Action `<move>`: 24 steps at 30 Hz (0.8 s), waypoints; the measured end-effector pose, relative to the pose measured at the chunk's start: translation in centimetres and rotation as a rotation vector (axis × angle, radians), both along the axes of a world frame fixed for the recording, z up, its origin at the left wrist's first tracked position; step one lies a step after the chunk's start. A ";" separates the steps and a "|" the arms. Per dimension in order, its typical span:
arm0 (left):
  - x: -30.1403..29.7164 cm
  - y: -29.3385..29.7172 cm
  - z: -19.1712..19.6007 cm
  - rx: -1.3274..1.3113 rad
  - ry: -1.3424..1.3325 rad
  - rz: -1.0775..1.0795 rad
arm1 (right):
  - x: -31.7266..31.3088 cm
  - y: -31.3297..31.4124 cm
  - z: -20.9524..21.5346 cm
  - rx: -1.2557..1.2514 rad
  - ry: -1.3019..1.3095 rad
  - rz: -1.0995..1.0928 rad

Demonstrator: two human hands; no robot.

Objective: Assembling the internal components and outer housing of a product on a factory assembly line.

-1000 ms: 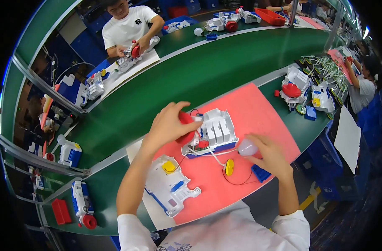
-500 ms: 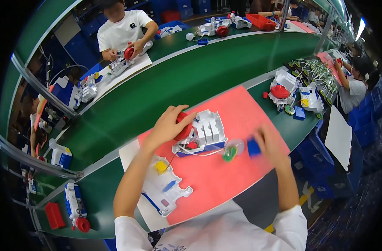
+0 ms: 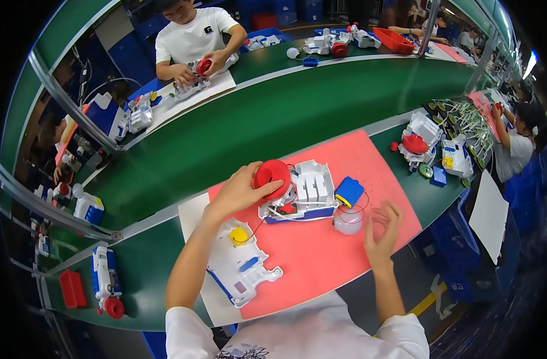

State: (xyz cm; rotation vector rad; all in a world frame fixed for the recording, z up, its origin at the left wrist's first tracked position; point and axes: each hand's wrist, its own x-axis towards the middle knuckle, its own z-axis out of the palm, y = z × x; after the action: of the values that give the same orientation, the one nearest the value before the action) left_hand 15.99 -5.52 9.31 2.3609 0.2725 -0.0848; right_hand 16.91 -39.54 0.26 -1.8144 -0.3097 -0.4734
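My left hand [image 3: 240, 192] grips a red round part [image 3: 267, 175] at the left end of a white and blue plastic housing [image 3: 312, 186]. The housing lies open, showing white slotted compartments and wires. Fingers curved and apart, my right hand [image 3: 382, 236] is empty. It hovers beside a translucent round cup [image 3: 348, 224]. Just behind that cup, a blue and yellow block [image 3: 349, 191] with a thin wire rests against the housing's right side. Nearer me lies a matching white half shell [image 3: 234, 272], with a yellow piece [image 3: 238, 236] on it and a wire leading toward the housing.
A pink mat [image 3: 321, 269] covers the bench before me. At left sit a red tray [image 3: 73, 289] and a white-blue unit [image 3: 105, 272]. More housings [image 3: 418, 143] and coiled wires [image 3: 468, 125] lie at right. Across the green belt [image 3: 237, 125], a person [image 3: 195, 45] handles a similar unit.
My right hand has let go of the blue and yellow block, which now lies beside the housing. The cup has turned, hiding its green disc. The left hand keeps its grip; the view has shifted slightly.
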 end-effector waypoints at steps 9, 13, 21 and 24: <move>-9.2 2.5 3.8 0.205 -0.457 0.245 | -2.1 0.3 3.0 -0.715 -0.199 0.399; -16.6 3.1 4.1 0.276 -0.571 0.376 | -2.1 2.1 11.6 -0.774 0.026 0.643; -18.7 1.2 3.6 0.241 -0.662 0.394 | 2.4 6.9 18.2 -1.204 -0.219 1.097; -17.4 -2.0 3.4 0.287 -0.693 0.114 | 4.9 14.2 17.3 -0.667 -0.306 1.123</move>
State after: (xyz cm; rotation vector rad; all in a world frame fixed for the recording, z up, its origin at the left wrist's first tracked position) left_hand -1.42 -7.50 12.68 2.4804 0.0784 0.8601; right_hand 21.84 -25.29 17.53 -1.8307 -1.7321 0.1982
